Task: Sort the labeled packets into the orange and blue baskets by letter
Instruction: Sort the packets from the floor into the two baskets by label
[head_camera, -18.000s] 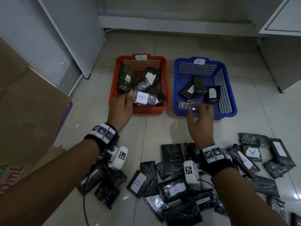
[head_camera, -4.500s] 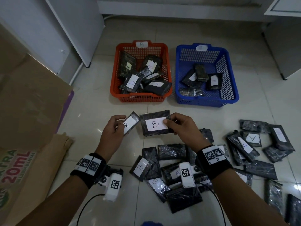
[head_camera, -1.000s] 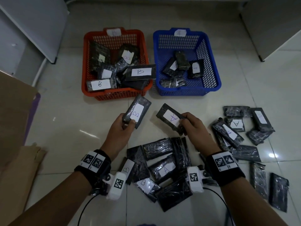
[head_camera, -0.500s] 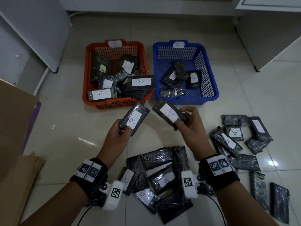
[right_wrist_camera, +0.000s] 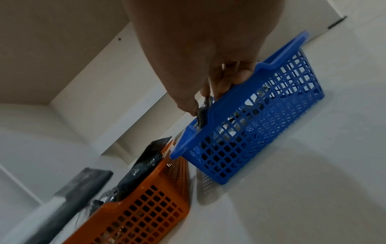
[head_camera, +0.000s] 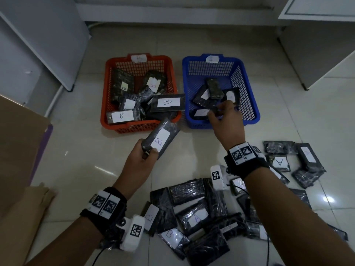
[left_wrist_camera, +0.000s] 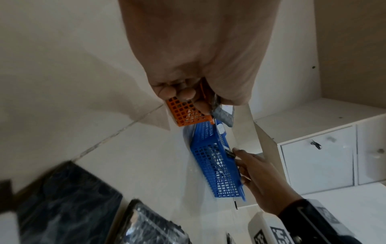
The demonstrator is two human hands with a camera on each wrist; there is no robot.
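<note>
black plastic-wrapped packet labeled b (head_camera: 160, 138) sits gripped in our left hand (head_camera: 139, 164) just short of the orange mesh basket (head_camera: 107, 96); our right hand (head_camera: 226, 121) pinches another dark packet (head_camera: 216, 110) over the blue mesh basket (head_camera: 249, 89).

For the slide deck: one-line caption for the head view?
Left hand holds a B packet near the orange basket; right hand pinches a packet over the blue basket.
</note>
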